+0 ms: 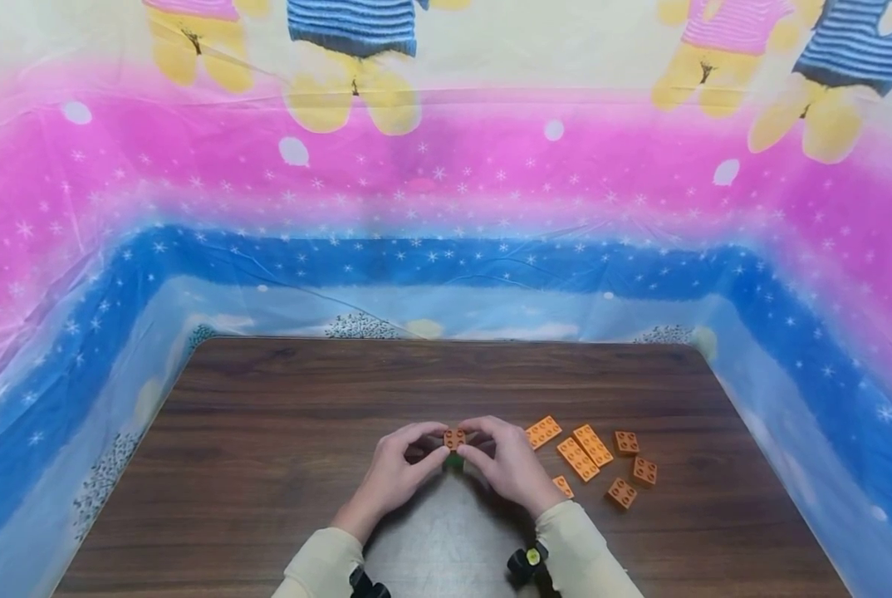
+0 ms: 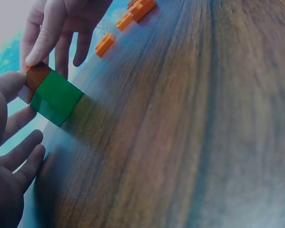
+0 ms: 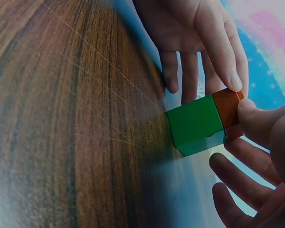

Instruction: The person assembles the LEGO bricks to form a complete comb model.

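Observation:
A small orange-brown toy brick (image 1: 454,439) with studs on top sits on a green block (image 3: 195,125) that stands on the table. My left hand (image 1: 401,465) pinches the brown brick from the left between thumb and fingertip. From the right, my right hand (image 1: 507,462) pinches the same brick in the same way. The green block (image 2: 57,97) lies below the fingertips in both wrist views. The other fingers of both hands spread loosely behind it.
To the right on the wooden table (image 1: 267,399) lie several long orange bricks (image 1: 592,445) and 3 square darker orange bricks (image 1: 644,471). One orange brick (image 1: 563,487) is partly hidden by the right wrist. A patterned cloth (image 1: 446,183) hangs around the table.

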The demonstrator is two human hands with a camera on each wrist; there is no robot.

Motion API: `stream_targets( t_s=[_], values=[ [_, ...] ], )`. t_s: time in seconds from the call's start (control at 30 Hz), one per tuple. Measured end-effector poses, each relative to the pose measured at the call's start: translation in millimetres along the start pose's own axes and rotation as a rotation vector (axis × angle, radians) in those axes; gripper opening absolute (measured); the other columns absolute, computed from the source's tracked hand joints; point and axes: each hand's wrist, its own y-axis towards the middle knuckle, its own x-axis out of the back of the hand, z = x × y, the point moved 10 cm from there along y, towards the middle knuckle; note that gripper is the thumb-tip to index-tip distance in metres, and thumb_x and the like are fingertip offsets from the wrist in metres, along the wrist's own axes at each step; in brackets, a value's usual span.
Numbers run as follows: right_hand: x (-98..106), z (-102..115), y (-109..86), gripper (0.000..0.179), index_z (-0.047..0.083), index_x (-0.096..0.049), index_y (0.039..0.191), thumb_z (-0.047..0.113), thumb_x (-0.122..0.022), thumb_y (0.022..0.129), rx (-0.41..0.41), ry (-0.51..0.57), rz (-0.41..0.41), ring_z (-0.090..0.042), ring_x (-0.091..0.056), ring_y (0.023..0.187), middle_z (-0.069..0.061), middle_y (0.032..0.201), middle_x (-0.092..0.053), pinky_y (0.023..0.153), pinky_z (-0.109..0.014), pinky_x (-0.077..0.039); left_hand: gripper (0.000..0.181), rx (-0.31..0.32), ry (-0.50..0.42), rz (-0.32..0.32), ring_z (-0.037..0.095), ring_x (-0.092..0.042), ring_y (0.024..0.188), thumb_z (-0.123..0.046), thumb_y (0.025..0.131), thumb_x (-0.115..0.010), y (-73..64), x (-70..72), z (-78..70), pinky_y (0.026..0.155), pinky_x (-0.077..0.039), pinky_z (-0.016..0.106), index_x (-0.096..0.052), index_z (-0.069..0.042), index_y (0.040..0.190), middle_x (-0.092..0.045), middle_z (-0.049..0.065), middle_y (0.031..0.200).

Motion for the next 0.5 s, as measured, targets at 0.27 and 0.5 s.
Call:
stream_targets(
  t_s=[0.27,0.5],
  values=[
    [-0.8,-1.7,-0.2,0.029,0.016,-0.072,0.127,0.024,-0.075,0.100,-0.017,0.003,0.007,-0.017,-0.073,0.100,0.000,0.117,-0.074,0.088,-0.041,-0.061,0.025,-0.004,-0.006,-0.005,0.018,-0.074,0.100,-0.023,0.098,-0.077,-0.1,0.7,-1.1,0.087,-0.061,0.040,-0.075,-0.021,0.123,-0.074,-0.005,0.116],
    [-0.8,-3.5,0.4,0.028,0.019,-0.071,0.127,0.027,-0.075,0.100,-0.032,0.014,0.015,-0.017,-0.073,0.102,0.002,0.116,-0.074,0.090,-0.042,-0.061,0.025,-0.007,-0.008,-0.004,0.017,-0.073,0.102,-0.025,0.099,-0.077,-0.5,0.9,-2.0,0.089,-0.061,0.039,-0.075,-0.023,0.124,-0.074,-0.006,0.118]
  ],
)
